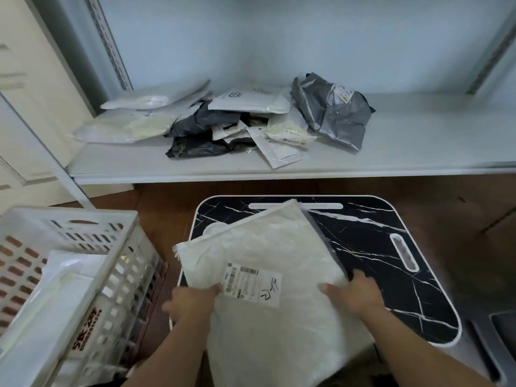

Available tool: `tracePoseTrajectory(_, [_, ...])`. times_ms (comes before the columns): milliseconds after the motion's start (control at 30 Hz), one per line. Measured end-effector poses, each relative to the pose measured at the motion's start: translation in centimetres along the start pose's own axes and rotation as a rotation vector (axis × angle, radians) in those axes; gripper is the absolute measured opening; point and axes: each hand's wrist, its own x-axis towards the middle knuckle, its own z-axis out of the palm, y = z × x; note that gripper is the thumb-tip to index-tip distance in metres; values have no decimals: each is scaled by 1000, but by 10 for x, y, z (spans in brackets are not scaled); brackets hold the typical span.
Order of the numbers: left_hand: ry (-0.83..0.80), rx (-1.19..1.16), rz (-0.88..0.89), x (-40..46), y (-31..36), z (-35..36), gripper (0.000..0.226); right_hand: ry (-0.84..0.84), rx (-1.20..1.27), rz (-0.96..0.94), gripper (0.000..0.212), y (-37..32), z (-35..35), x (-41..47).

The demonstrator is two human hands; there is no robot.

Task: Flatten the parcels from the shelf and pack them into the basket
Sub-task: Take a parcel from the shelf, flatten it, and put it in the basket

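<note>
A large white parcel (268, 252) with a shipping label lies tilted over the black marble-patterned table (377, 236). My left hand (192, 303) grips its left edge beside the label. On the parcel's right edge, my right hand (354, 294) holds it, thumb on top and fingers underneath. The white slotted basket (122, 241) stands at the lower left with a white parcel (61, 277) inside. More parcels lie on the shelf (418, 146): a crumpled grey one (335, 110), white ones (251, 100) and dark ones (201, 120) in a pile.
The shelf's metal uprights (109, 43) rise at both sides. A cream cabinet door (28, 79) stands at the far left. Brown floor (159, 208) shows between basket and table. A grey object (499, 339) sits at the lower right.
</note>
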Motion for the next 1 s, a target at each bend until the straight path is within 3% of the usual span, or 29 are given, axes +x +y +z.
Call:
tracePoseTrajectory(67, [-134,-159,-100,6,-8,-5,84,-16,-76,-6,57,2,-1,-4])
tracePoseTrajectory(100, [-195,-224,-94,10,-11,-6,67,-34,-125,-19,43,3,-2,-9])
tracePoseTrajectory(167, [-305,-318,-72,12,-10,-11,33,-44,-116,-35,35,4,-2,-12])
tracePoseTrajectory(200, [-332,-324,-29,10,-5,-14,30,-33,-51,-42,31,4,-1,-13])
tracePoseTrajectory(300, [-365,-346,125,8,13,-28,43,0,253,-55,28,-1,-6,-22])
tracePoseTrajectory(400, [-392,-389,216,8,46,-64,33,-129,480,-62,36,-27,-24,-40])
tracePoseTrajectory(500, [-447,-490,330,12,85,-127,37,-313,554,-119,33,-85,-37,-64])
tracePoseTrajectory(633, [-419,-508,505,25,125,-225,38,-307,660,-336,15,-177,-26,-93])
tracePoseTrajectory(700, [-367,-413,571,30,133,-266,28,-317,772,-389,17,-218,-19,-107])
tracePoseTrajectory(833, [24,67,514,69,113,-340,35,-340,875,-467,20,-297,26,-136])
tracePoseTrajectory(933, [288,362,422,105,86,-374,44,-294,709,-565,11,-339,85,-165])
tracePoseTrajectory(1000, [470,404,404,125,64,-388,49,-235,550,-660,33,-355,124,-184])
